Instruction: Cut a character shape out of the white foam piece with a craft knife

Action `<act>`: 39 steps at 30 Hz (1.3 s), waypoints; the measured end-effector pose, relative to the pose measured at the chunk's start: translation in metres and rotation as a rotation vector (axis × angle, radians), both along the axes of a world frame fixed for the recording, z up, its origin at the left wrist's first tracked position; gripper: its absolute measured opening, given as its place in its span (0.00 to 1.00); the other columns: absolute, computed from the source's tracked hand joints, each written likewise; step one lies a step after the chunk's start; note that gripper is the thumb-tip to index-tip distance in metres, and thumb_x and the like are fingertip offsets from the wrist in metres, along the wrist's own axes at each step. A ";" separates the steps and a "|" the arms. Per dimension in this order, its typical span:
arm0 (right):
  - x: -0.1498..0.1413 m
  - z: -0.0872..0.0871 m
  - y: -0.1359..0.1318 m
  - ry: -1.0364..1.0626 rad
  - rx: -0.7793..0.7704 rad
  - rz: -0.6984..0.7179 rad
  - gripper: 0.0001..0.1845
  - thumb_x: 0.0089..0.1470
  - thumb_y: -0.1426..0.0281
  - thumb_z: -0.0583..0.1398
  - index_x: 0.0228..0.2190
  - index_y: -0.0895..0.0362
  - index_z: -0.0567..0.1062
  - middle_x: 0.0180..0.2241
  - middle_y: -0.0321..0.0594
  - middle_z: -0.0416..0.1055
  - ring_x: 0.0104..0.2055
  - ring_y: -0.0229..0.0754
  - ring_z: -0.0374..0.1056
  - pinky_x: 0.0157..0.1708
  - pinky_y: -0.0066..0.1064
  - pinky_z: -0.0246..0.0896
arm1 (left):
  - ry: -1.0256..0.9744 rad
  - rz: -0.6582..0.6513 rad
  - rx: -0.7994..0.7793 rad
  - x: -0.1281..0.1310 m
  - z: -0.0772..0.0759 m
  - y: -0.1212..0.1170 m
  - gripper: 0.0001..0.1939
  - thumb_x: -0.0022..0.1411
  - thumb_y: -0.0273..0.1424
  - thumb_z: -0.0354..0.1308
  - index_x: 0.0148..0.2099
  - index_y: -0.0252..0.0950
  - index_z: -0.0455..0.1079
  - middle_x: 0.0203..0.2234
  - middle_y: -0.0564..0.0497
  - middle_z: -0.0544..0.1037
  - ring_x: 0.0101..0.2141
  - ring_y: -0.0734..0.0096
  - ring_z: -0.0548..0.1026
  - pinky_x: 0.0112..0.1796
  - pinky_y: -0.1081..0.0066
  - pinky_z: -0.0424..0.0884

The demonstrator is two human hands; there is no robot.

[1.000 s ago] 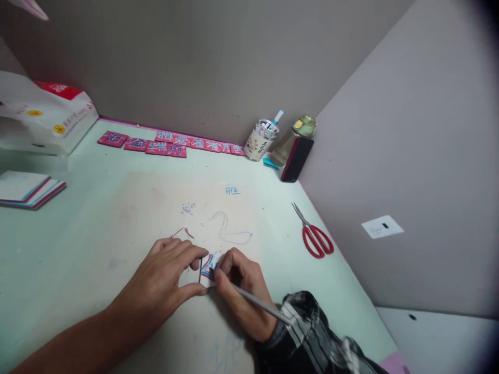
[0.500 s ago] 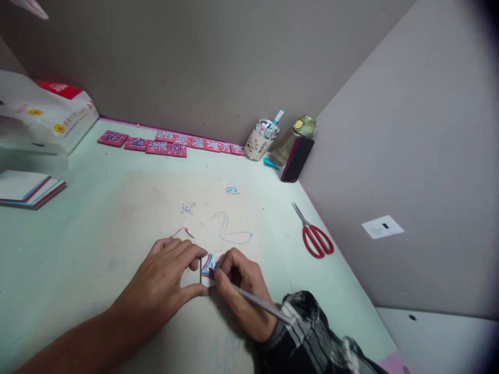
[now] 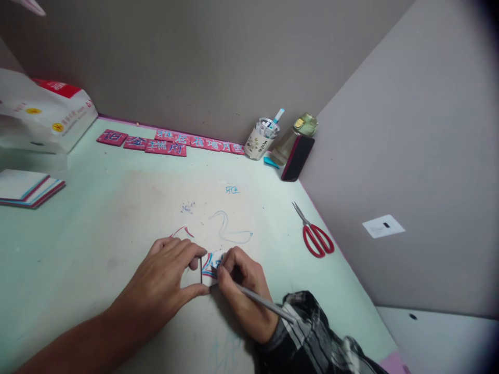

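We see the pale green tabletop [image 3: 89, 218] filling the lower left of the frame, with a worn beige patch at its middle. At the upper left lies a white plastic bag with red and yellow print [image 3: 47, 117]; its writing is too small to read. Below it, at the left edge, sits a stack of white sheets with red and blue edges [image 3: 27, 188].

Low in the centre, our left hand [image 3: 166, 283] pins a small white tile with red and blue layers [image 3: 210, 266] flat to the table, thumb and fingers narrowly pinched on its left side. Our right hand [image 3: 244, 291] is closed on a thin grey metal carving tool [image 3: 265, 304], its tip on the tile's right part.

We judge the step in hand to be cutting a character into the tile; the next stroke calls for a steady press from the holding hand and a short, controlled pull of the tip.

Along the back wall runs a row of red tiles with blue Chinese characters [image 3: 171, 144]; we cannot read them with certainty. Right of centre lie red-handled scissors [image 3: 315, 236]. At the back stands a white printed cup holding pens [image 3: 260, 139], lettering illegible.
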State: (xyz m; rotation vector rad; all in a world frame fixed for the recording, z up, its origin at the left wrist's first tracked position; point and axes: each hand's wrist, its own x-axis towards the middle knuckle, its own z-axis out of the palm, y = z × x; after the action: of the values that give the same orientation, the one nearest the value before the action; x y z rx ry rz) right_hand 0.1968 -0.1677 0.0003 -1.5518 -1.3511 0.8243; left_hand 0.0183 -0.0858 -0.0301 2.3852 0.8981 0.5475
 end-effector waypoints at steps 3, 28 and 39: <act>-0.001 0.000 0.000 -0.017 -0.011 -0.002 0.12 0.59 0.69 0.58 0.24 0.53 0.61 0.25 0.33 0.61 0.28 0.38 0.56 0.29 0.33 0.52 | -0.001 0.002 0.013 0.000 0.000 0.000 0.17 0.57 0.36 0.72 0.46 0.43 0.72 0.32 0.58 0.77 0.37 0.63 0.76 0.48 0.59 0.63; 0.001 -0.003 -0.003 -0.071 0.002 0.087 0.12 0.59 0.69 0.58 0.25 0.52 0.62 0.24 0.34 0.65 0.29 0.41 0.59 0.31 0.35 0.54 | -0.018 -0.011 -0.023 0.001 0.001 0.001 0.18 0.54 0.30 0.73 0.44 0.42 0.69 0.32 0.58 0.74 0.37 0.62 0.74 0.48 0.58 0.61; 0.001 -0.009 0.002 -0.705 0.522 0.260 0.12 0.59 0.81 0.52 0.29 0.52 0.61 0.24 0.34 0.65 0.27 0.41 0.57 0.31 0.34 0.52 | -0.078 -0.038 0.001 -0.002 -0.003 -0.001 0.19 0.57 0.30 0.73 0.46 0.41 0.69 0.33 0.58 0.74 0.36 0.64 0.72 0.47 0.60 0.58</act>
State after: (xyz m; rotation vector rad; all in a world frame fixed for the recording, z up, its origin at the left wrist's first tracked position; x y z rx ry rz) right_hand 0.1981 -0.1653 -0.0092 -1.2921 -2.1015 0.0104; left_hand 0.0167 -0.0873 -0.0329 2.3598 0.8166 0.6217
